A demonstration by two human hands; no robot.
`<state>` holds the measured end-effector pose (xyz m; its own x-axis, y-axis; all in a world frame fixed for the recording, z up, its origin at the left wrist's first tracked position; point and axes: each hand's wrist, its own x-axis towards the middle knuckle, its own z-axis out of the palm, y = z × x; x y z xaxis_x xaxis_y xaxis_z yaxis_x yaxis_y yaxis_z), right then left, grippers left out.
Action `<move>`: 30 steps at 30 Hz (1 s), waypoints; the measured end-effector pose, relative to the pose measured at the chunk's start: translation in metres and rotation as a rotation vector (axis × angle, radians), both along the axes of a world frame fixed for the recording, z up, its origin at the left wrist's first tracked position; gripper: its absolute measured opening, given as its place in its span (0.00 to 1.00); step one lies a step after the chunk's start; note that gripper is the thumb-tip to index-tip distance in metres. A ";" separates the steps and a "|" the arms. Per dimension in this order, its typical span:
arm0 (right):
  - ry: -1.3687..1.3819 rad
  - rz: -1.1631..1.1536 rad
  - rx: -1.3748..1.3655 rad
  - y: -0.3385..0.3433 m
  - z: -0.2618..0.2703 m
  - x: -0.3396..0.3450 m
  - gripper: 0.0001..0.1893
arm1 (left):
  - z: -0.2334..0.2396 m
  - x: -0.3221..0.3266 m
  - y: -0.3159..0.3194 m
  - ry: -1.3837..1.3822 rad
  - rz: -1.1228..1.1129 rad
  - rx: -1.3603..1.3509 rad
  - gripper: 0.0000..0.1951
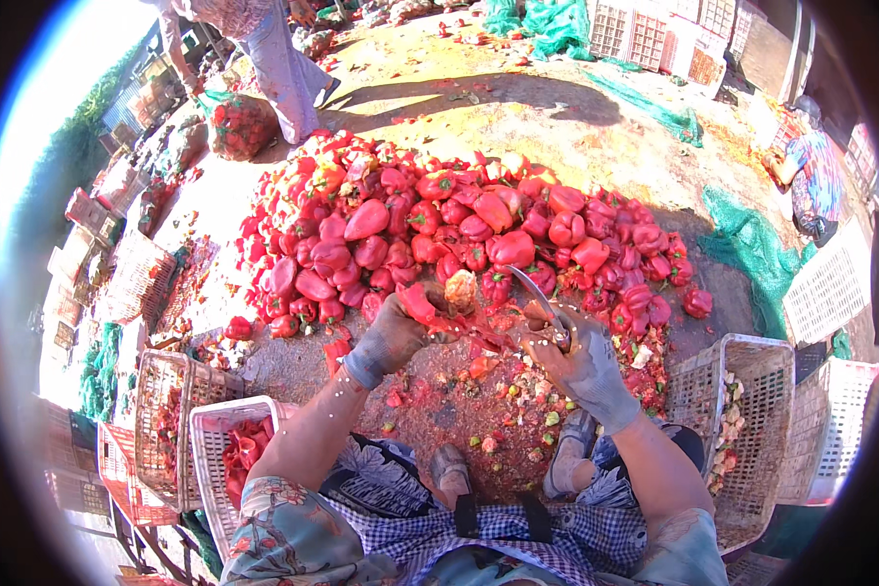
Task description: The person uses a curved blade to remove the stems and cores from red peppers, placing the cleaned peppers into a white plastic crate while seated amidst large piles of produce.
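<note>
My left hand (404, 333), in a soiled work glove, grips a piece of opened red bell pepper (417, 304). At its fingers is the pale seed core (460, 288). My right hand (577, 359), gloved too, is closed around a knife with a thin curved blade (538, 293), its tip pointing up and to the left. Torn red pepper flesh (487, 335) stretches between the two hands. Just beyond them lies a large heap of red bell peppers (370, 220). Cut cores and seeds (520, 410) litter the ground by my feet.
At lower left, a white plastic crate (201, 447) holds red pepper pieces. A tall crate (758, 351) with pale cores stands at right. Another person (278, 66) bends at a net sack of peppers (242, 128); a further person (813, 172) sits at far right. Green netting (751, 242) lies near.
</note>
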<state>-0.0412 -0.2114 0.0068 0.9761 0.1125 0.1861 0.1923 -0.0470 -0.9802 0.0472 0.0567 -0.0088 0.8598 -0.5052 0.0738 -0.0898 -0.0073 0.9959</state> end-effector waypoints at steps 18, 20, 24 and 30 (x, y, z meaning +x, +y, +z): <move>-0.126 -0.098 -0.400 -0.053 0.005 -0.020 0.23 | 0.003 -0.056 -0.076 0.123 -0.161 -0.162 0.22; -0.118 -0.175 -0.202 -0.073 0.002 -0.022 0.26 | 0.004 -0.054 -0.068 0.169 -0.074 -0.290 0.18; -0.106 -0.384 0.015 -0.118 0.038 -0.041 0.29 | 0.027 -0.056 -0.030 0.054 0.115 -0.422 0.12; -0.096 -0.761 -0.469 -0.249 0.054 -0.097 0.27 | 0.053 -0.088 0.039 -0.369 0.379 -0.326 0.13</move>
<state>-0.1386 -0.4609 0.0609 0.8003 -0.4731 0.3682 0.0255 -0.5867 -0.8094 -0.0407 0.0962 0.0438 0.8635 -0.0712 0.4994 -0.4792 0.1932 0.8562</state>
